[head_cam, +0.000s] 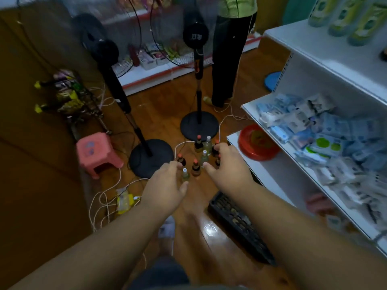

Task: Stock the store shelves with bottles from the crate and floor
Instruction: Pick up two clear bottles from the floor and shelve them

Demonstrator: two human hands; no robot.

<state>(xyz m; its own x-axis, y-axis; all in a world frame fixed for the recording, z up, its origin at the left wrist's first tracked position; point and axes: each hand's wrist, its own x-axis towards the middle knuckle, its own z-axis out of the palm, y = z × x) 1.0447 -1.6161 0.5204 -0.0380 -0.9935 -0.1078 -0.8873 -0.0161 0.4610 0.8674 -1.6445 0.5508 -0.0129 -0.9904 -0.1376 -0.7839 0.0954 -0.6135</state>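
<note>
Several small bottles stand in a cluster on the wooden floor: dark ones with orange caps [196, 168] and clear ones with white caps [185, 174]. My left hand [165, 185] reaches down at the cluster's left side, fingers spread, holding nothing. My right hand [227, 162] hovers over the right side of the cluster, fingers spread over a dark bottle [215, 148]; whether it touches is unclear. A black crate [236, 222] lies on the floor to the right, under my right forearm. White store shelves [272, 178] rise on the right.
Two standing fans have round bases [150, 158] [199, 125] just behind the bottles, with white cables across the floor. A pink stool [98, 153] sits left. A person [228, 59] stands behind. A red bowl [257, 143] and packets fill the shelves.
</note>
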